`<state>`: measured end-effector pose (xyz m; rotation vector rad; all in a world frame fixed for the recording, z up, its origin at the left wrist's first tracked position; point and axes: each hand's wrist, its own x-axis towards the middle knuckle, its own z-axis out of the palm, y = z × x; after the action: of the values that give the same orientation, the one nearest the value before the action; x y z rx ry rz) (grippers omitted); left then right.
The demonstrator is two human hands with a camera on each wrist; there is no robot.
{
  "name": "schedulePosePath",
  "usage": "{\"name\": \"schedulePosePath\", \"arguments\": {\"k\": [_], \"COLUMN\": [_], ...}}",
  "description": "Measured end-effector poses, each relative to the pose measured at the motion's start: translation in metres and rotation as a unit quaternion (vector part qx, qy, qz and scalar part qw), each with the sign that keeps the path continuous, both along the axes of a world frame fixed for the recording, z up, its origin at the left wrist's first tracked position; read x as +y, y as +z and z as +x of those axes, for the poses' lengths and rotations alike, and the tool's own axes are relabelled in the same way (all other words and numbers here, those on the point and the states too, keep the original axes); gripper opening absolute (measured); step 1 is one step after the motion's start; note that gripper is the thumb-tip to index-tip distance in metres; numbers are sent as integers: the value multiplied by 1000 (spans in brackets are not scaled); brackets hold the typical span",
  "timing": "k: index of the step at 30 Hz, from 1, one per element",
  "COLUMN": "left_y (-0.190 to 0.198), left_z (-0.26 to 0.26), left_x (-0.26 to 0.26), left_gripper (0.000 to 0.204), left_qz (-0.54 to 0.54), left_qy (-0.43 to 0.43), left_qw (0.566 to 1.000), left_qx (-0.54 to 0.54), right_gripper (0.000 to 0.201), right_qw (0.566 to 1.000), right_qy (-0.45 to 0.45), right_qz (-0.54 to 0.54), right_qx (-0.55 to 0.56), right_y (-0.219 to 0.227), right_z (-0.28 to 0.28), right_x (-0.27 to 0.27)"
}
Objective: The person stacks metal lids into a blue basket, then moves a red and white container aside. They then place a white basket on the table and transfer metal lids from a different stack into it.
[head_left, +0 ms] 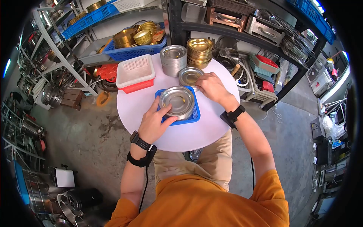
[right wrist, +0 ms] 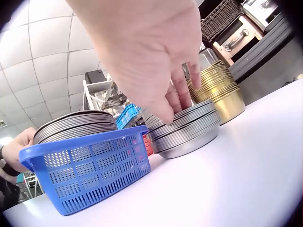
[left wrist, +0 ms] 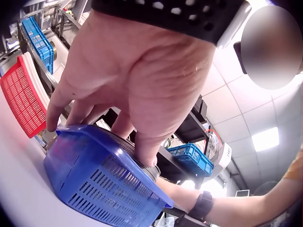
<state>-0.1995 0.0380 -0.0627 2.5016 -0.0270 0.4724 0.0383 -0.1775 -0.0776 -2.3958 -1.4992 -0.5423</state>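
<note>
Left hand [head_left: 151, 123]: resting, spread, on metal dishes [head_left: 186, 95] in blue basket [head_left: 196, 113].
Right hand [head_left: 212, 87]: pinching nearby stack [head_left: 185, 78] by its rim.
Dishes: looking stiff, probably slippery — calling for rim holds.

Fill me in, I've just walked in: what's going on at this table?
Someone is handling stacked metal dishes at a round table. Their left hand rests on the silver dishes in a blue basket; their right hand is at the rim of another silver stack beside it, though whether it grips is unclear. Behind stand a taller silver stack and a gold one.
</note>
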Motion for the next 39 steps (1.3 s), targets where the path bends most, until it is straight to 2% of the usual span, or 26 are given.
{"name": "schedulePosePath", "arguments": {"k": [7,10,12,13,15,16,17,18,20,23,25,27,28,30,32,33,35,37,39], "left_y": [1,1,1,0,-3,-7,-9,-8,-5,-9,-6,-1,-4,-11,-10,-9,-8,-5,0], "left_z": [0,0,0,0,1,2,3,3,2,3,3,-2,-2,-1,0,0,2,2,-1], "left_x": [-1,-1,0,1,2,3,3,2,1,5,2,-1,1,4,3,2,3,3,0], "left_gripper": [52,51,50,56,62,75,90,90,114,122,117,100,100,78,72,66,65,63,62], "left_qz": [-5,-9,-7,0,6,2,-1,-2,-25,-1,11,22,22,39,31,23,21,19,48], "left_qy": [-3,-2,3,-6,-14,-10,-6,-5,-9,-6,-15,4,4,-4,0,4,3,1,-3], "left_qw": [1000,1000,1000,1000,1000,1000,1000,1000,999,999,996,1000,1000,999,999,1000,1000,1000,999], "left_qx": [-1,-1,-2,6,14,-7,-28,-27,-40,-54,-83,-11,-10,-15,-13,-14,-11,-10,-6], "right_gripper": [10,6,8,8,9,9,9,10,10,12,17,20,21,22,21,21,22,21,18], "right_qw": [999,997,989,989,976,976,972,965,968,972,970,969,965,960,967,967,984,986,994], "right_qy": [-16,-7,-23,-22,12,13,55,97,129,178,206,219,220,221,127,126,25,11,7], "right_qz": [12,54,120,120,199,198,219,239,212,155,124,108,137,164,193,193,124,108,45], "right_qx": [27,60,79,78,83,84,68,52,42,13,27,36,42,49,113,113,126,123,96], "right_y": [8,10,15,19,29,35,41,46,56,53,49,47,48,48,40,35,22,13,7], "right_z": [-2,-1,-4,-8,-22,-31,-40,-49,-66,-82,-90,-91,-89,-79,-61,-51,-32,-21,-13], "right_x": [-2,-1,2,2,3,4,5,5,3,-1,0,0,-1,-1,-2,-3,-3,-3,-2]}}
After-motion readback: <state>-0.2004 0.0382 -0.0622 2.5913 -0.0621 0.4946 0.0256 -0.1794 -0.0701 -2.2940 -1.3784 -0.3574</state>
